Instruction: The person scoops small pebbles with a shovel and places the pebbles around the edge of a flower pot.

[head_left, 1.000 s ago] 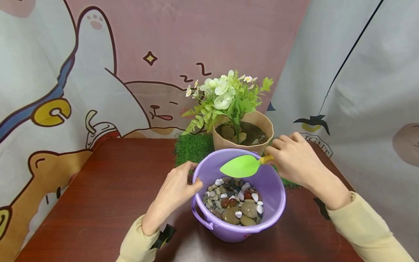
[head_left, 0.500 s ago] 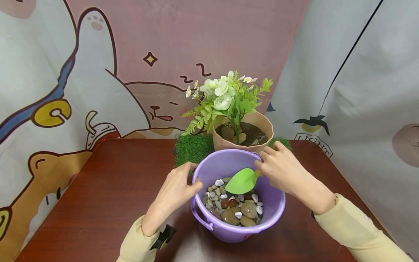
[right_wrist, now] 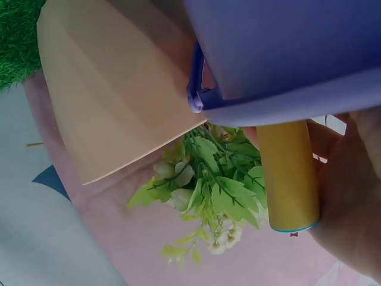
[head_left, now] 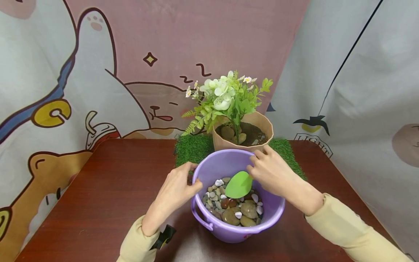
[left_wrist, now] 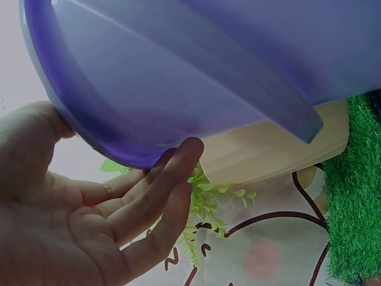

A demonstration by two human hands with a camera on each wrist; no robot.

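Scoop [head_left: 238, 185]: a bright green, leaf-shaped blade on a yellow handle [right_wrist: 290, 179]; the blade is just left of the right grip, slanting down inside the bucket, and whether it touches the stones I cannot tell.
Stones [head_left: 230, 215]: glossy grey, tan, white and reddish-brown pieces, small and large, on the bucket's bottom, below and between both grips.
Bucket [head_left: 222, 163]: purple and smooth, upright just right of the left grip, its own strap handle hanging down on the side nearest that grip.
Right grip [head_left: 271, 170]: over the bucket's right far rim, fingers curled firmly round the scoop's yellow handle.
Left grip [head_left: 173, 189]: holding the bucket's left rim, thumb at the edge, the other fingers loosely bent and spread against the outside.
Behind the grips: a beige pot [head_left: 258, 119] with a leafy white-flowered plant [head_left: 226, 96], close behind the bucket on a grass mat [head_left: 194, 149].
Room: the bucket's mouth opens upward between both grips; the desk [head_left: 124, 182] spreads widely left of the left grip.
Edges: the desk's far edge meets printed cloth [head_left: 262, 36] beyond both grips.
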